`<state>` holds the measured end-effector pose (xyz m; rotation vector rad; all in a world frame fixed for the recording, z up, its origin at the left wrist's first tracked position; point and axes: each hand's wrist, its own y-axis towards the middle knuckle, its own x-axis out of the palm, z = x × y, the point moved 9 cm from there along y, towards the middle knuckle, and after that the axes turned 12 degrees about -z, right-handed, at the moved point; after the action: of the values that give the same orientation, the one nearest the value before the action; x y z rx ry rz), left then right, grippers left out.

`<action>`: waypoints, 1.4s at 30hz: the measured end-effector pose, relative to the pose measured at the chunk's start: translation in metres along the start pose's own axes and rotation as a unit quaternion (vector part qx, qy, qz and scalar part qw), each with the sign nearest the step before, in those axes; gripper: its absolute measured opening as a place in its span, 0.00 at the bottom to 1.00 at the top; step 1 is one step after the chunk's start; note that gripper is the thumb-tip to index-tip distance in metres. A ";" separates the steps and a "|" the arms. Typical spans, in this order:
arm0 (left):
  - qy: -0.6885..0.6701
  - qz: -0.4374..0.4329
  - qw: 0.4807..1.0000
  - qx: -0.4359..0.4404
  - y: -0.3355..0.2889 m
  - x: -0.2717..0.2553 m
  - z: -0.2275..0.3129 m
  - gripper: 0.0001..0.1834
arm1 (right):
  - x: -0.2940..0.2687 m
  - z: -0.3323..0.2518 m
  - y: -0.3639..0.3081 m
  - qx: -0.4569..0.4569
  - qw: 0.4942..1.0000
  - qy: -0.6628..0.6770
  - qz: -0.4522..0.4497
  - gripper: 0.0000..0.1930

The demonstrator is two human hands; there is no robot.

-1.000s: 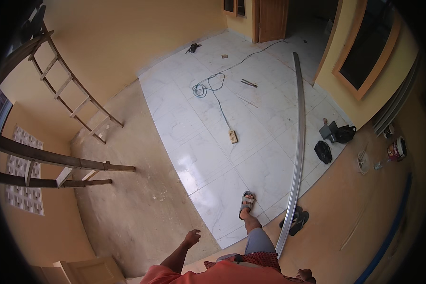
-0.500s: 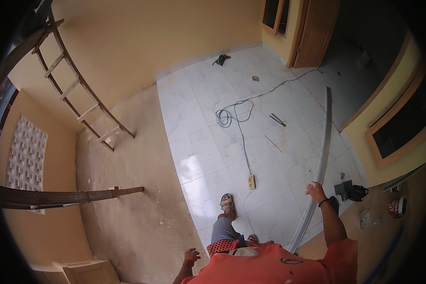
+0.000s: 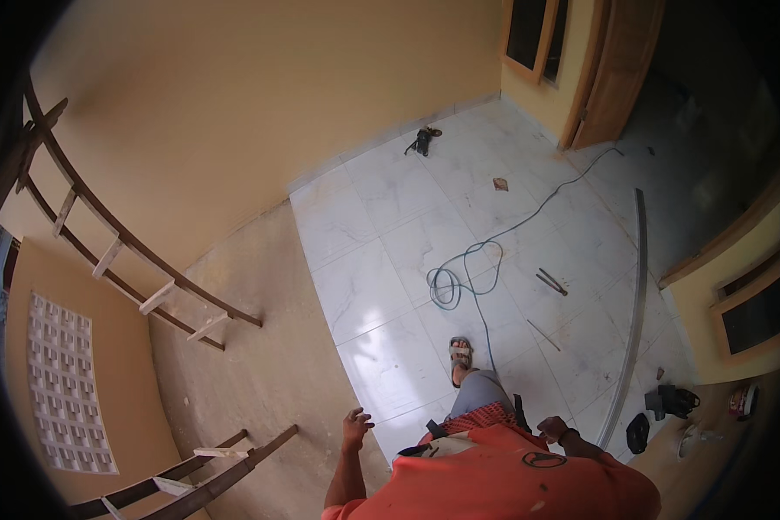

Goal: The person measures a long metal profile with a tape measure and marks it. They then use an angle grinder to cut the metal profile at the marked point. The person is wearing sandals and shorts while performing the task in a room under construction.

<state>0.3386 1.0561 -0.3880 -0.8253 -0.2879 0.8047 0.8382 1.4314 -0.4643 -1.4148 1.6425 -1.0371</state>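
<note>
My left hand (image 3: pixel 355 428) hangs out to the left of my body with its fingers apart and nothing in them. At the right side of my waist is my right hand (image 3: pixel 554 429), fingers curled in. Whether it holds anything is too small to make out. A long grey metal profile (image 3: pixel 637 321) lies on the tiles to the right, nearest to that hand but apart from it. A teal cable (image 3: pixel 445 290) lies in loose loops on the floor ahead of me. Right of the loops are pincers (image 3: pixel 552 282) and a thin rod (image 3: pixel 543 335).
Wooden ladders lean at the left, one far (image 3: pixel 159 297) and one near (image 3: pixel 191 477), over bare concrete (image 3: pixel 234 373). A black tool (image 3: pixel 424 140) lies by the far wall. Dark bags (image 3: pixel 672 402) and small items sit at the right. An open wooden door (image 3: pixel 620 74) stands far right.
I have stepped forward over the tiles. My right hand has come in from the right to my waist, and my left hand has risen slightly. The socket end of the cable is now out of sight.
</note>
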 end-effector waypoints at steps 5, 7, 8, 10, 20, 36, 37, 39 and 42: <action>-0.033 -0.036 0.999 -0.023 0.182 0.036 0.131 0.28 | -0.130 0.031 0.136 -0.115 0.848 -0.511 0.080 0.13; -0.031 0.008 0.999 -0.036 0.194 -0.007 0.187 0.26 | -0.162 -0.081 0.175 0.023 0.974 0.224 -0.029 0.12; -0.029 0.014 0.998 -0.048 0.198 -0.018 0.194 0.26 | -0.192 -0.157 0.168 0.033 0.963 0.260 0.063 0.09; -0.053 0.001 0.996 -0.071 0.219 -0.008 0.220 0.25 | -0.259 -0.329 0.118 -0.076 0.963 0.198 0.164 0.10; 0.712 -0.202 0.635 0.220 0.464 -0.011 0.392 0.10 | -0.474 -0.648 0.180 -0.187 0.909 0.252 0.275 0.12; 0.359 -0.157 0.912 0.116 0.899 0.140 1.052 0.23 | -0.412 -0.701 0.347 0.121 0.868 0.467 0.114 0.08; 0.381 -0.175 0.901 0.111 0.910 0.178 1.070 0.23 | -0.458 -0.724 0.358 0.100 0.878 0.445 0.143 0.08; 0.391 -0.252 0.870 0.163 0.964 0.232 1.075 0.22 | -0.562 -0.789 0.367 -0.030 0.850 0.468 0.239 0.10; 0.432 -0.266 0.855 0.109 1.058 0.284 1.034 0.21 | -0.645 -0.900 0.320 -0.124 0.808 0.503 0.282 0.15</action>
<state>-0.5593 2.2586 -0.5154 -0.7623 0.3713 -0.1028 -0.0166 2.1985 -0.3697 -0.3282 2.8009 -1.3068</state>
